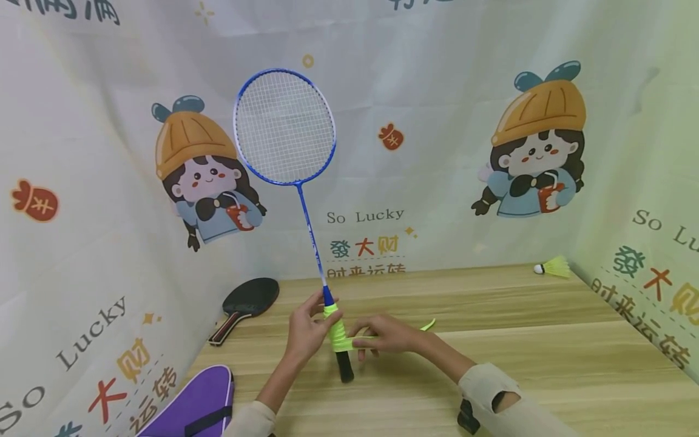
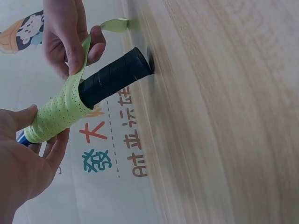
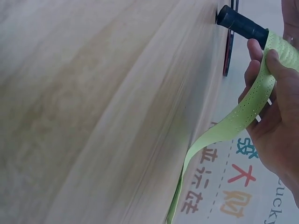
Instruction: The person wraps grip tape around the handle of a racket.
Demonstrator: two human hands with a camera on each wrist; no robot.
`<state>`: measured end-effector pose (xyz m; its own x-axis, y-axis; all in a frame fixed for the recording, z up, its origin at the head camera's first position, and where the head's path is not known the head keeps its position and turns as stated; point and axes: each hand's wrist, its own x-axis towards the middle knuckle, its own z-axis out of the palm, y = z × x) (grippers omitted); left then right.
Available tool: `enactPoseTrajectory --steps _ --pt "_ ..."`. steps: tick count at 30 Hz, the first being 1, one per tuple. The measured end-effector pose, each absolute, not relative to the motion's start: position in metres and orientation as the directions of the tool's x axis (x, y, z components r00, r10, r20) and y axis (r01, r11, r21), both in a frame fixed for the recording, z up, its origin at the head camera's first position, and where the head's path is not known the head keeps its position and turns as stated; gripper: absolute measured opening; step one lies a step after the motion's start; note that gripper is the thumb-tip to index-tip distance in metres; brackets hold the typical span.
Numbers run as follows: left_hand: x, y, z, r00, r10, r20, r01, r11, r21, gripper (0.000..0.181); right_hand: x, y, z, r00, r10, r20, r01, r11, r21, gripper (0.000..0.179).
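A blue and white badminton racket (image 1: 317, 243) stands tilted with its head up and its butt low over the table. My left hand (image 1: 307, 328) grips the upper handle between thumb and fingers. Yellow-green perforated grip tape (image 2: 60, 109) wraps the upper and middle handle, while the lower end of the black handle (image 2: 117, 77) shows bare. Beside it my right hand (image 1: 388, 334) pinches the tape where it leaves the handle. In the right wrist view the loose tape strip (image 3: 233, 122) runs under the fingers and trails down past the hand.
A black table tennis bat (image 1: 251, 297) lies at the back left of the wooden table (image 1: 519, 340). At the front left is a purple racket case (image 1: 191, 403). A yellow shuttlecock (image 1: 553, 267) lies at the back right, near the printed cloth wall (image 1: 437, 230).
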<state>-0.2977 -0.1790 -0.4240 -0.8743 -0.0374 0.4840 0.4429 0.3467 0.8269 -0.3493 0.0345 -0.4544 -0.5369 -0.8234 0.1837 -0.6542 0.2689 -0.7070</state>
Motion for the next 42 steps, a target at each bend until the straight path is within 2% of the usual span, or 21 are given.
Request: enactPoseTrajectory --steps 20,26,32,39,42 --pt "-0.3 -0.19 -0.425 -0.9 0.05 0.434 0.431 0.262 0.864 0.056 -0.35 0.023 -0.453 -0.506 -0.845 0.172 -0.668 0.258 -0.698 0.03" --pt "-0.301 -0.193 -0.426 -0.902 0.061 0.428 0.431 0.217 0.876 0.06 -0.355 0.024 -0.454 -0.551 -0.812 0.191 -0.656 0.28 -0.701 0.022" --pt "-0.3 -0.193 -0.427 -0.909 0.003 0.416 0.404 0.239 0.883 0.062 -0.358 0.024 -0.452 -0.577 -0.793 0.194 -0.659 0.312 -0.684 0.014" --pt "-0.302 -0.187 -0.429 -0.911 -0.07 0.407 0.374 0.275 0.886 0.045 -0.358 0.023 -0.454 -0.628 -0.757 0.181 -0.622 0.348 -0.701 0.018" --pt "-0.303 -0.183 -0.43 -0.908 -0.089 0.41 0.371 0.283 0.884 0.044 -0.357 0.021 -0.454 -0.636 -0.747 0.192 -0.628 0.356 -0.692 0.02"
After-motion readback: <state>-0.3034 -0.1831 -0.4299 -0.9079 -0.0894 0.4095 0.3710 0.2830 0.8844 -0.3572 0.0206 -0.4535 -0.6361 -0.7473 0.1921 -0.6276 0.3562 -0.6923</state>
